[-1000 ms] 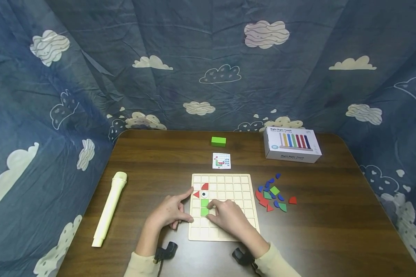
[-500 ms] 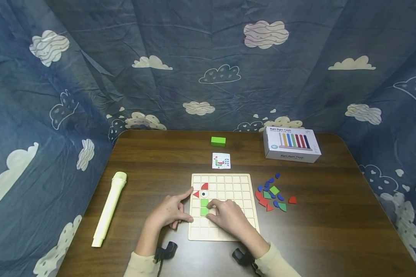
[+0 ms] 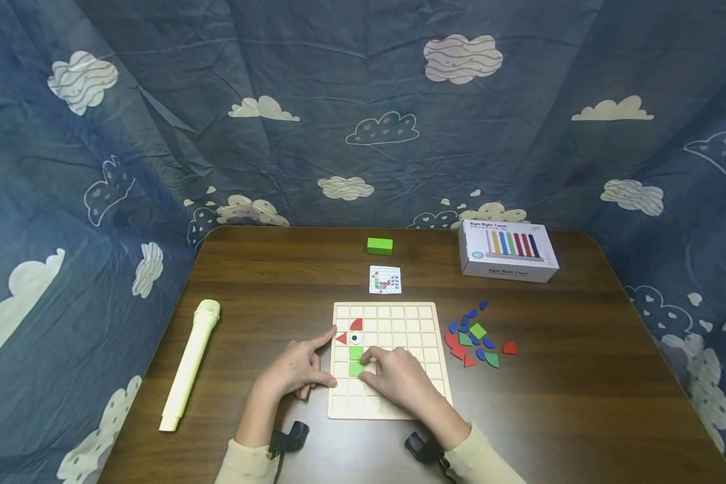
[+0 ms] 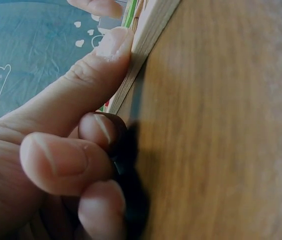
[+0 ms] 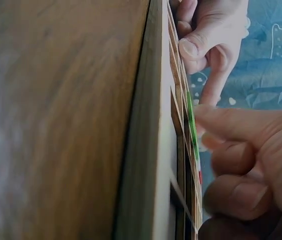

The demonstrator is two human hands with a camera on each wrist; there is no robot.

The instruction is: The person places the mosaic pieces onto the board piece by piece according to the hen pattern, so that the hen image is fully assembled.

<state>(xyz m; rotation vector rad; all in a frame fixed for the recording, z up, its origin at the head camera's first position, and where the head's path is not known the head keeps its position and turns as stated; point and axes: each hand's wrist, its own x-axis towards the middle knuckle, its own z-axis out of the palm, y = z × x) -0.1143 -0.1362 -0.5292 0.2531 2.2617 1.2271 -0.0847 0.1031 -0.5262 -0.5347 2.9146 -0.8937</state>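
You get an evenly lit, fairly soft head view: light falls from above, with faint sheen on the table point(image 3: 266, 282) and short shadows under the hands. The wide lens bows the backdrop at the edges. Both wrist views are dimmer and very close, so the fingers point(image 4: 56, 160) and wood grain blur heavily
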